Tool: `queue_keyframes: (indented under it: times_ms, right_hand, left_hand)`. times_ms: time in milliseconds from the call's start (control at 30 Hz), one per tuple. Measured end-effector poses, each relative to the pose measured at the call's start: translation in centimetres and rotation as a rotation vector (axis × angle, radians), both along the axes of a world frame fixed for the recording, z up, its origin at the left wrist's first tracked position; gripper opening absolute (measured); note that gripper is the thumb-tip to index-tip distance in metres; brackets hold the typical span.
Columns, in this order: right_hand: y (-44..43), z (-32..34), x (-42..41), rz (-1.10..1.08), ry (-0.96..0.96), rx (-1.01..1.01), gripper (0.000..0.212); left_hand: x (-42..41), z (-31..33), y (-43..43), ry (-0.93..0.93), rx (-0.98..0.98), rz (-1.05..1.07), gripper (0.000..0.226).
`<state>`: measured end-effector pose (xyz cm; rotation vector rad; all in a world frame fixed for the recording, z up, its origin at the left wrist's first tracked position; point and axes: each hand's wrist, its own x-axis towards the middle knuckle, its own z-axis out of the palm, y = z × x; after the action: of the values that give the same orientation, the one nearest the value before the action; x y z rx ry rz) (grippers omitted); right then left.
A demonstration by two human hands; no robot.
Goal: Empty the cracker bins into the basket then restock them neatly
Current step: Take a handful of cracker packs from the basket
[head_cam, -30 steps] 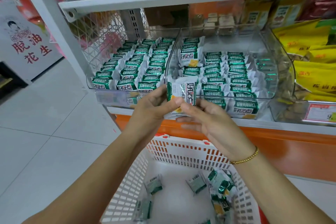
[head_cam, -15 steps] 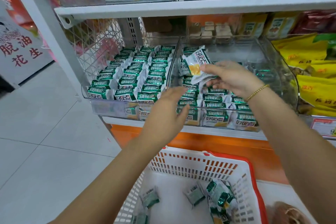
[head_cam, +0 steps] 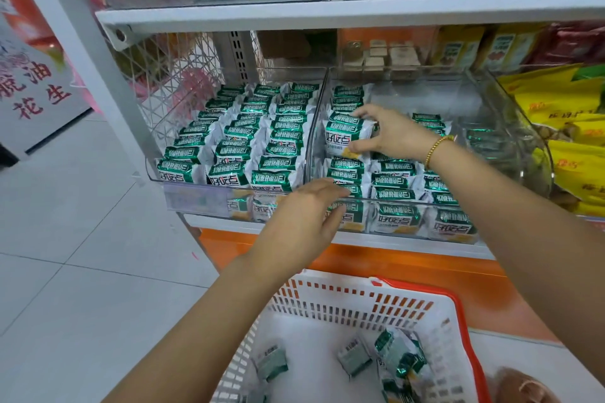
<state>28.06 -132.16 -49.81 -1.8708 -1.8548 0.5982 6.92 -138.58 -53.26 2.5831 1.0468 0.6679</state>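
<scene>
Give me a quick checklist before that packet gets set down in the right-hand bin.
1. Right hand grips the packet: ok.
2. Packet is over the left column of the right bin: ok.
3. Left hand open, holding nothing: ok.
4. Bare room at that bin's back: ok.
5. Basket emptied: not ok, loose packets lie in it.
6. Slot under the packet free: cannot tell.

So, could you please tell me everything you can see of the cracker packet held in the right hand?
The cracker packet has a glossy, foil-like wrapper: green band on top, white face with dark characters, yellow cracker picture below. It stands upright, facing the camera, in the left column of the right bin, over rows of packets. The right-hand grip pinches its right side, fingers on top, thumb below.
</scene>
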Motion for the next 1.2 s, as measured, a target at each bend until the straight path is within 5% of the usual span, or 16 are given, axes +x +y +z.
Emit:
queue_keyframes:
  times_ms: [267,467,633,833,1033,1200]
  right_hand:
    - [-0.3,-0.3,0.1,-0.165,-0.130,0.195,0.071]
    - [-2.4,0.2,-0.6,-0.081,-0.307,0.232,0.069]
    - [-8.7,2.2,-2.6,0.111,-0.482,0.443,0.027]
    - [-15.2,-6.2,-6.9,0.620,-0.633,-0.038,0.024]
    - [-15.7,-21.3,-3.6,0.598,-0.680,-0.565,0.047]
    - [-16.3,-27.3,-0.1,0.657,-0.801,-0.711,0.077]
  left_hand:
    - [-0.3,-0.6,0.1,-0.013,0.118,-0.031,0.028]
    - [-1.3,-0.8,-0.7,-0.106,0.141,0.004,0.030]
    - [-3.2,-3.2,-2.1,-0.289,0.168,0.121,0.017]
    - [-7.2,-12.9,-2.5,0.245,-0.139,0.225,0.034]
    - [-11.9,-24.6,-4.1,0.475,-0.613,0.510,0.016]
    - [-12.7,-31.3,-7.3,0.596,-0.944,0.607,0.041]
